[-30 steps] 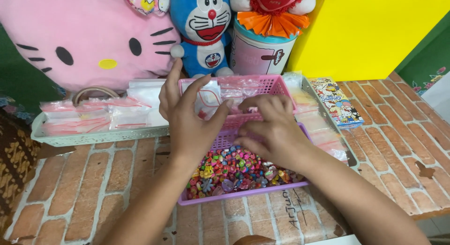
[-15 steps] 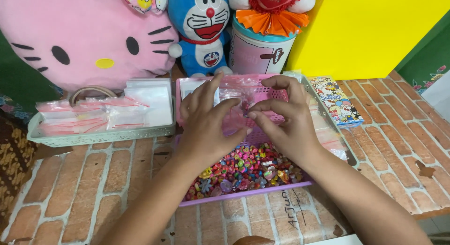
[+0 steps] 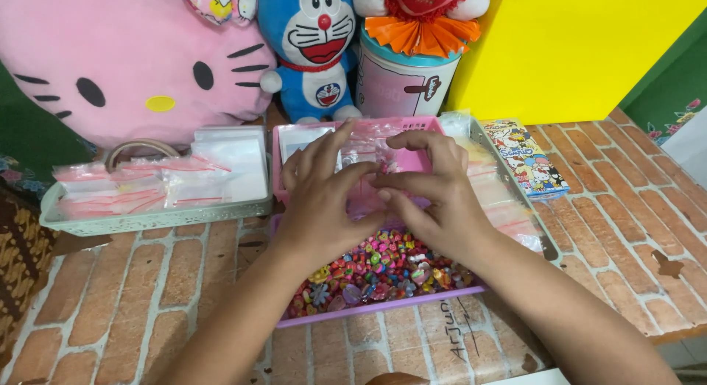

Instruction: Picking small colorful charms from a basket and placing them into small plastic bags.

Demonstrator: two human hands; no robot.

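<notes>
My left hand (image 3: pixel 320 197) and my right hand (image 3: pixel 434 193) meet over a purple basket (image 3: pixel 383 305) full of small colourful beads (image 3: pixel 375 271). Both pinch a small clear zip bag (image 3: pixel 383 164) with a red strip and a few beads inside, held above the pink basket (image 3: pixel 412 127) behind. My fingertips touch at the bag's top edge.
A pale green tray (image 3: pixel 147 217) at the left holds several clear zip bags. Another tray with bags runs along the right (image 3: pixel 508 208), next to a cartoon booklet (image 3: pixel 524 158). Pink and blue plush toys, a round tin and a yellow box stand behind.
My hands rose from the bead basket with a small bag, then drew together, fingertips now pressed along its top.
</notes>
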